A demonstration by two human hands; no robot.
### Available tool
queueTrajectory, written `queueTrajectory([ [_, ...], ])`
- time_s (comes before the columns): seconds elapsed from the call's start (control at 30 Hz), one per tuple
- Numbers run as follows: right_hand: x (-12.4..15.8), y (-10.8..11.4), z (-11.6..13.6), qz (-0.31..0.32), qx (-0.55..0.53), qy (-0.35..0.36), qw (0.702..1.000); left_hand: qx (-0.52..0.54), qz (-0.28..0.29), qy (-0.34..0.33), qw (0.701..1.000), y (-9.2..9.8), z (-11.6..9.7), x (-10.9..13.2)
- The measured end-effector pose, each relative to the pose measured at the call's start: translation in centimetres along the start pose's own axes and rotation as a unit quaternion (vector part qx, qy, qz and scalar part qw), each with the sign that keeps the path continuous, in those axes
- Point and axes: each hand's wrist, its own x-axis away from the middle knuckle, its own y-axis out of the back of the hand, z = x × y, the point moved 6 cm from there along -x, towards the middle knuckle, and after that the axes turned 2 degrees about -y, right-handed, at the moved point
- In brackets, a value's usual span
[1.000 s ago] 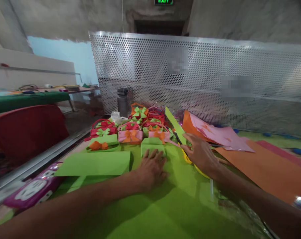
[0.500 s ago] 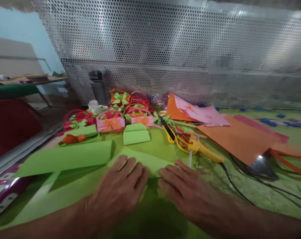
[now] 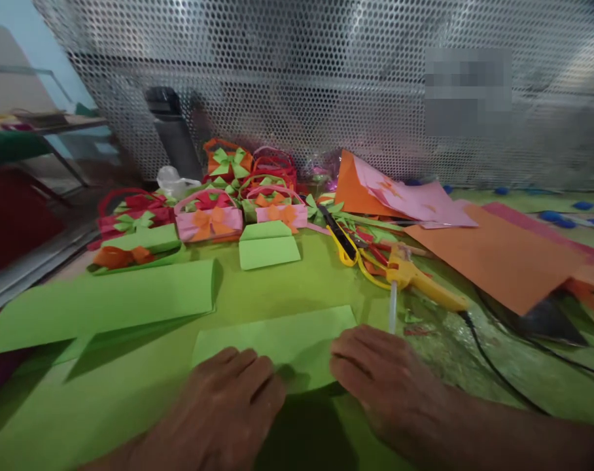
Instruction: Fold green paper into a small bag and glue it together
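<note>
A light green sheet of paper (image 3: 282, 340) lies in front of me, its far edge straight and its near edge slightly raised above a dark shadow. My left hand (image 3: 228, 402) is closed on the paper's near left part, fingers curled over it and the thumb hidden. At the right end, my right hand (image 3: 383, 363) grips the same paper with bent fingers, its thumb out of sight. Beyond it stands a small folded green paper piece (image 3: 270, 252). To the left lies a larger folded green sheet (image 3: 130, 301).
Small paper baskets with bows (image 3: 211, 222) cluster at the back left, by a dark bottle (image 3: 176, 137). On the right are a yellow glue gun (image 3: 424, 284) with its cord, yellow-handled scissors (image 3: 339, 235), orange sheets (image 3: 503, 255) and pink paper (image 3: 424, 203). A perforated metal panel (image 3: 287, 78) stands behind.
My hands have drawn nearer to me, and the fingers, flat on the paper before, are now curled at its near edge. More of the green paper shows. The view has tilted down.
</note>
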Motion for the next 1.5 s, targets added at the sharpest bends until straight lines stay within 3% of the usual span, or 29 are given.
queueTrajectory([
  [0.17, 0.1, 0.1, -1.0, -0.021, -0.112, -0.045, 0.992, -0.003, 0.051, 0.012, 0.999, 0.4, 0.4, 0.8],
  [0.33, 0.1, -0.3, -2.3, 0.058, -0.2, -0.157, 0.965, 0.045, 0.15, 0.035, 0.987, 0.6, 1.4, 1.4],
  [0.47, 0.3, -0.4, -2.7, 0.113, -0.194, -0.233, 0.946, 0.086, 0.223, 0.081, 0.968, 0.4, 2.7, 1.3],
  [0.63, 0.3, -0.2, -2.7, 0.086, -0.154, -0.237, 0.955, 0.123, 0.249, 0.156, 0.948, 0.4, 4.4, 0.4],
  [0.77, 0.4, -0.1, -2.6, 0.055, -0.166, -0.221, 0.959, 0.12, 0.225, 0.148, 0.955, 0.7, 4.6, 0.2],
  [0.93, 0.5, -0.3, -2.9, 0.076, -0.15, -0.251, 0.953, 0.128, 0.219, 0.081, 0.964, 0.7, 3.7, 0.5],
  [1.2, 0.4, -0.9, -2.9, 0.065, -0.098, -0.228, 0.967, 0.017, 0.162, 0.068, 0.984, 1.3, 3.0, 0.0],
  [1.37, 0.5, -1.0, -2.5, 0.042, -0.045, -0.205, 0.977, -0.053, 0.094, 0.056, 0.993, 1.9, 2.7, 0.3],
  [1.43, 0.5, -1.1, -2.4, 0.038, -0.042, -0.198, 0.979, -0.111, 0.06, 0.056, 0.99, 2.1, 1.8, 0.5],
  [1.5, 0.6, -1.3, -2.4, 0.037, -0.048, -0.192, 0.979, -0.13, -0.009, 0.007, 0.991, 2.4, 0.0, 0.6],
])
